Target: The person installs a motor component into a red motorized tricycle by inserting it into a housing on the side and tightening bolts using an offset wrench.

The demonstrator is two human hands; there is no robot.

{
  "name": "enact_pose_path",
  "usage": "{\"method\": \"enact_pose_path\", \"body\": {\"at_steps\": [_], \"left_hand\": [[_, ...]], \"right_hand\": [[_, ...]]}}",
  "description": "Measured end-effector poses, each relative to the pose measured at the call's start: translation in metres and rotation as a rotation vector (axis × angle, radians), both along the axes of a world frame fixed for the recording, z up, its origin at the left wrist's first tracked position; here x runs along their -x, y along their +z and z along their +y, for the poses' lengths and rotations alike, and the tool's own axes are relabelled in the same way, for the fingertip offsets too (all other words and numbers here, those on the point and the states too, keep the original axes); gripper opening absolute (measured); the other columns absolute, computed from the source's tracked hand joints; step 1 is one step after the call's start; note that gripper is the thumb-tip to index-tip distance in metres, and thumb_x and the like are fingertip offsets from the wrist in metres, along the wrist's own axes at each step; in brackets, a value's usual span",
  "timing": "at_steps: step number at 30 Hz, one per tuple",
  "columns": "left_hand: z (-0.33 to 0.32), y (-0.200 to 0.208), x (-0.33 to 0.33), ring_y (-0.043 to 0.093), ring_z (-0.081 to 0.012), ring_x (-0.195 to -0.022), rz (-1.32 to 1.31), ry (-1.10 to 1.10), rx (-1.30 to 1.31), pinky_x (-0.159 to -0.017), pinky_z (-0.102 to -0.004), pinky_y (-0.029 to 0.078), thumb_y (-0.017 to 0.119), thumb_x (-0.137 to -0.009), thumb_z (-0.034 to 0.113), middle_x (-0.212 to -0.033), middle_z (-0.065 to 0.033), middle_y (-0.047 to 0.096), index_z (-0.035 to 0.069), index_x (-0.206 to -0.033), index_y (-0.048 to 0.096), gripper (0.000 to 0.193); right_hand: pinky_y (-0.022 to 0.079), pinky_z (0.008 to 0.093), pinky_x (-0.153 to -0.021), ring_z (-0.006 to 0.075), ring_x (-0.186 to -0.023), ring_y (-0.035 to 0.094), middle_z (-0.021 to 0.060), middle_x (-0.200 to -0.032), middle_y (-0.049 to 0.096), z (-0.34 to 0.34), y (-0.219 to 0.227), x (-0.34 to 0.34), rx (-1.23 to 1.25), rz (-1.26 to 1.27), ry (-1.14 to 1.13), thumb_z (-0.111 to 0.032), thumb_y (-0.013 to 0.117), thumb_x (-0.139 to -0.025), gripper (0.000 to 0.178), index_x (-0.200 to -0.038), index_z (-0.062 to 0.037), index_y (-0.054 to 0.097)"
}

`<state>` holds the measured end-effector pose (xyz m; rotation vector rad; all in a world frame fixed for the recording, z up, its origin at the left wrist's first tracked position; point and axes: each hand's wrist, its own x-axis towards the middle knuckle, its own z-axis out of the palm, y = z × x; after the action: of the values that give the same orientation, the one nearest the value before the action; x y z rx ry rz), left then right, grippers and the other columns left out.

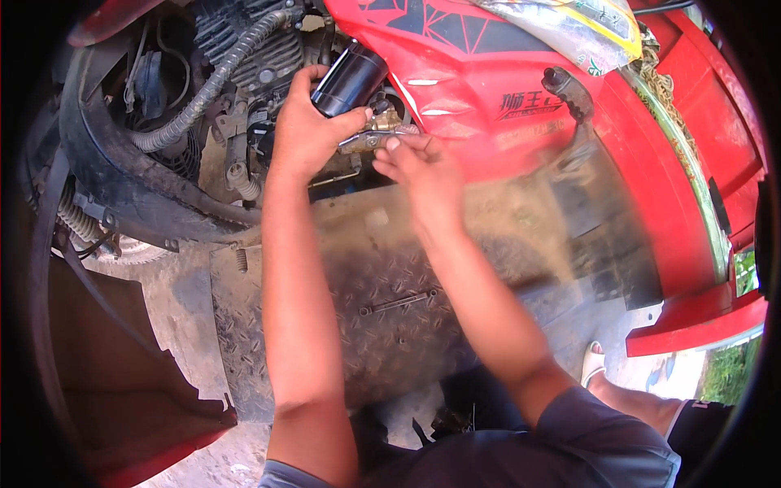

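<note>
A glossy black cylinder (350,80) sits tilted beside the engine, against the edge of the red body panel. My left hand (305,130) is wrapped round its lower left side, thumb toward a brass-coloured metal fitting (384,120) just below. At that fitting, a small silvery metal part (366,140) lies by the fingertips of my right hand (419,163). Thumb and fingers of the right hand are pinched together there; what they grip is too small to make out. The finned engine (252,49) stands behind my left hand, with a ribbed metal-sheathed hose (211,85) beside it.
An open-ended spanner (399,302) lies on the dirty tread-plate floorboard (358,350). A black mudguard (146,179) curves at left. The red panel (472,98) bears a plastic bag (569,32). A pedal (569,89) juts out at right. Another person's leg (634,398) shows at lower right.
</note>
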<state>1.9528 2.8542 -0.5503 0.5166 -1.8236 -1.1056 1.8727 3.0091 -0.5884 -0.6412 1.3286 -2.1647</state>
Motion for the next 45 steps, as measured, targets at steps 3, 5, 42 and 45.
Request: {"method": "enact_pose_path", "body": {"at_steps": [3,5,42,45], "left_hand": [[0.001,0.001,0.000,0.068,-0.0247,-0.096,0.000,-0.011,-0.005,-0.086,-0.0378,0.056,0.092,-0.064,0.025,-0.112,-0.0168,0.068,-0.001,-0.131,0.054,0.081],[0.002,0.002,0.000,0.069,-0.0248,-0.097,-0.003,0.006,0.022,-0.086,-0.0378,0.056,0.092,-0.064,0.024,-0.112,-0.0168,0.068,-0.001,-0.131,0.054,0.081],[0.006,0.001,0.002,0.065,-0.0185,-0.095,0.031,0.038,0.027,-0.084,-0.0327,0.053,0.086,-0.082,0.032,-0.110,-0.0139,0.068,-0.002,-0.131,0.053,0.068],[0.006,0.000,0.004,0.065,-0.0172,-0.091,0.019,0.077,0.000,-0.079,-0.0325,0.053,0.078,-0.091,0.042,-0.102,-0.0117,0.070,0.001,-0.127,0.057,0.059]], "right_hand": [[0.061,0.0287,-0.078,0.0164,-0.084,0.070,0.0101,-0.094,0.070,-0.030,0.009,0.005,0.166,-0.100,-0.081,-0.001,0.068,-0.096,0.006,-0.100,0.0028,0.064],[0.061,0.0280,-0.078,0.0151,-0.084,0.070,0.0097,-0.094,0.070,-0.041,0.004,0.004,0.192,-0.124,-0.096,0.000,0.069,-0.096,0.006,-0.099,0.0027,0.064],[0.042,0.0231,-0.061,0.0056,-0.067,0.051,-0.0018,-0.077,0.060,-0.061,-0.017,-0.001,0.084,0.280,-0.272,-0.017,0.066,-0.103,0.021,-0.091,-0.0003,0.066],[0.040,0.0262,-0.057,0.0064,-0.063,0.048,-0.0022,-0.071,0.056,-0.063,-0.012,0.006,-0.004,0.439,-0.299,-0.026,0.060,-0.107,0.034,-0.083,-0.0016,0.062]]}}
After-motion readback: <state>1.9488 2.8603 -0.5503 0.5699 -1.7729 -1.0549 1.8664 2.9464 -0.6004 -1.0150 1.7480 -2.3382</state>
